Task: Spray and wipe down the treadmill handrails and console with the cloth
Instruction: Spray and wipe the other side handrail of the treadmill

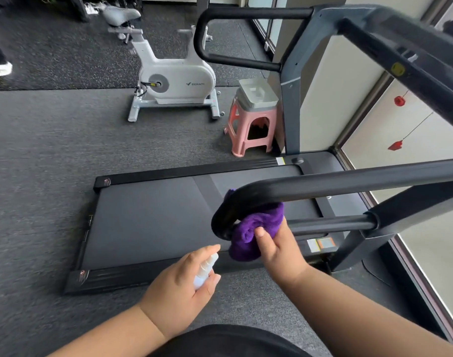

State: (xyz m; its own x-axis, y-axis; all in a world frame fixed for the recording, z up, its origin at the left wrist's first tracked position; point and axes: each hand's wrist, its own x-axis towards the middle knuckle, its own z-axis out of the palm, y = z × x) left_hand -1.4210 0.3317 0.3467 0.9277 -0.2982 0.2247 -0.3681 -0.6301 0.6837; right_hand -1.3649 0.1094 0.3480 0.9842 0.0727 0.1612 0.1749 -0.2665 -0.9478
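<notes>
The right hand [277, 249] held a bunched purple cloth [256, 230] against the curved end of the near handrail [323, 185]. The thumb lay across the front of the cloth; the other fingers were hidden behind it, so their set could not be told beyond that they gripped the fabric. The cloth was wrapped into the inside of the bend, touching the rail above and to the left, with a small fold showing over the top of the bar.

The left hand [184, 284] gripped a small white spray bottle [204, 270], fingers curled round its body, forefinger extended along the nozzle. The nozzle pointed toward the cloth and rail end, near them but apart.

The treadmill [153, 220] lay across the view on dark floor matting [40, 150], belt bare. The far handrail [246, 14] looped off the grey upright [291, 104]. The upper frame, at top right, was blurred; the console could not be made out.

Beyond the deck stood a white exercise bike [174, 78]. Just beside the upright stood a pink stool [251, 130] carrying a grey lidded container [257, 95]. Red tags [399, 101] hung at the window [413, 130] on the right. A person's leg and white shoe [2, 68] showed at the left edge.
</notes>
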